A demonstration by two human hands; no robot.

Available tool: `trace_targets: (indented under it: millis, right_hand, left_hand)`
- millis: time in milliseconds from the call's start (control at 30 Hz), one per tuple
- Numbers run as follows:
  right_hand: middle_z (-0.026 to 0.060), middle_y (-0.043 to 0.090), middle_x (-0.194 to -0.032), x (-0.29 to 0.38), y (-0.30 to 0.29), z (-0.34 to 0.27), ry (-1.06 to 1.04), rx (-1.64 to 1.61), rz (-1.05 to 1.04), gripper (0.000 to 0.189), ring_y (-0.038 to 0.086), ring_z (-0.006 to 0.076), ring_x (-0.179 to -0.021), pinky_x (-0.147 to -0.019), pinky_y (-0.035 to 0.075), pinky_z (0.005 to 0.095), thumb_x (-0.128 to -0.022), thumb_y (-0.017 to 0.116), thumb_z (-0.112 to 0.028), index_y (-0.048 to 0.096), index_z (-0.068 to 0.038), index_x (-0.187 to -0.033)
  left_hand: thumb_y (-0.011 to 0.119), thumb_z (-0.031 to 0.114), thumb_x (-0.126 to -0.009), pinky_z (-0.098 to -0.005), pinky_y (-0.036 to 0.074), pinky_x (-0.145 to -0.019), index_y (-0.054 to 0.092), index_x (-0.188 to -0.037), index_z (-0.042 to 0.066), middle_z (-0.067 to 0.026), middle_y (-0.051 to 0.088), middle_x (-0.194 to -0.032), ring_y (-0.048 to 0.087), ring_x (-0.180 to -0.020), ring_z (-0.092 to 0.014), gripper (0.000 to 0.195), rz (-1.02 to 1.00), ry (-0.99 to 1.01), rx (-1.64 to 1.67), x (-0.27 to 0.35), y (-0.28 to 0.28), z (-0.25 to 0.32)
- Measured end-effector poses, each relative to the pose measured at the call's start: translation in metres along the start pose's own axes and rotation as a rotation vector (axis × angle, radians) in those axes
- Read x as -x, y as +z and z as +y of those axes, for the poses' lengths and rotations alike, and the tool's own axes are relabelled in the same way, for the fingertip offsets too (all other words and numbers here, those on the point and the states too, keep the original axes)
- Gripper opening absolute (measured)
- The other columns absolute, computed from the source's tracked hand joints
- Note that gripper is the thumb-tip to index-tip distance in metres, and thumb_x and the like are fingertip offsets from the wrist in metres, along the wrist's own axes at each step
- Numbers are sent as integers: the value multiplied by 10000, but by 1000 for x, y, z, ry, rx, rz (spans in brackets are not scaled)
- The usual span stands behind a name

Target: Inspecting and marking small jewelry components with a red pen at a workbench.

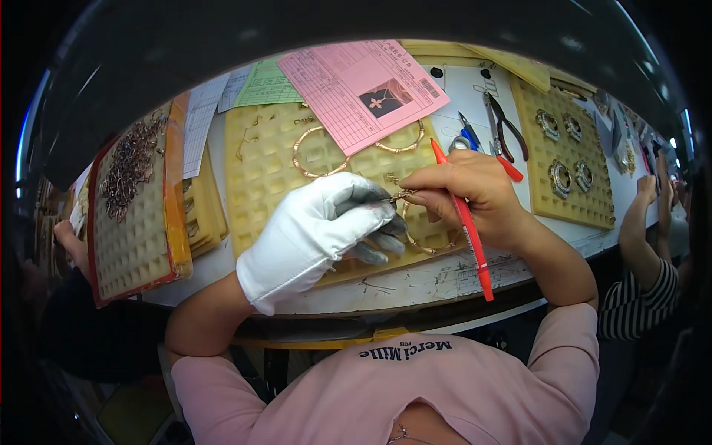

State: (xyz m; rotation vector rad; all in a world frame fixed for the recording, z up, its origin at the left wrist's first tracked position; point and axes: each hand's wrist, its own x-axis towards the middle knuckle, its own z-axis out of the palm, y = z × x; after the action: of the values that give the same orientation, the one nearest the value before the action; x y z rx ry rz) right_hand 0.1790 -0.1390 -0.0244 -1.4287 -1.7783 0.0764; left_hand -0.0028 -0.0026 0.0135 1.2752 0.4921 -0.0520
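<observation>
My left hand point(322, 222) wears a white glove with grey-stained fingertips. Its thumb and fingers pinch one end of a small gold-coloured jewelry piece point(399, 196). The thumb and forefinger of my bare right hand point(473, 194) grip the other end. A red marker pen point(470, 239) is also tucked in my right hand, slanting down towards me. Both hands are above a yellow tray with square pockets point(261, 183). On that tray lie bamboo-shaped gold bangles point(320, 173), partly covered by my glove and a pink form, and small chain pieces point(247, 139).
A pink printed form point(356, 83) overlaps the tray's far side, beside a green sheet point(270, 83). Pliers point(503, 128) and a blue pen point(470, 133) lie to the right. Another pocketed tray point(567, 206) holds several ornate rings. At left, a tray point(130, 245) carries tangled jewelry. Co-workers' arms point(639, 233) flank both sides.
</observation>
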Motion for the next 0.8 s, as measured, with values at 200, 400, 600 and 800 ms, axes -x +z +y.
trace_targets:
  millis: [200,400,600,800]
  right_hand:
    - [45,682,-717,-1,-2,-8,8,-54,20,176,619,125,-577,-583,420,260,-801,692,-1,674,-14,-976]
    - [24,662,-651,-2,1,-10,-43,-20,75,263,578,143,-570,-574,397,272,-769,743,-60,674,-14,-1019]
    - [26,678,-687,4,6,-6,46,-67,9,237,584,140,-600,-595,393,285,-787,722,-54,676,-21,-1018]
    - [46,677,-720,2,8,-9,-56,19,86,190,574,175,-583,-565,393,297,-766,736,-53,681,-36,-947]
  left_hand:
    - [557,158,-958,-279,575,-707,557,-1136,-49,-133,664,-996,688,-871,-191,274,-2,4,6,-2,-2,-1]
    - [562,167,-959,-298,576,-747,559,-1146,-46,-157,671,-998,685,-889,-206,283,-55,7,63,-1,-3,0]
    - [561,183,-961,-328,584,-763,536,-1190,-47,-174,658,-1030,679,-914,-233,326,-94,-32,55,-3,-8,-2]
    - [564,212,-961,-303,580,-685,551,-1187,-50,-161,655,-1025,674,-892,-211,347,-94,-28,-20,-3,-5,-3]
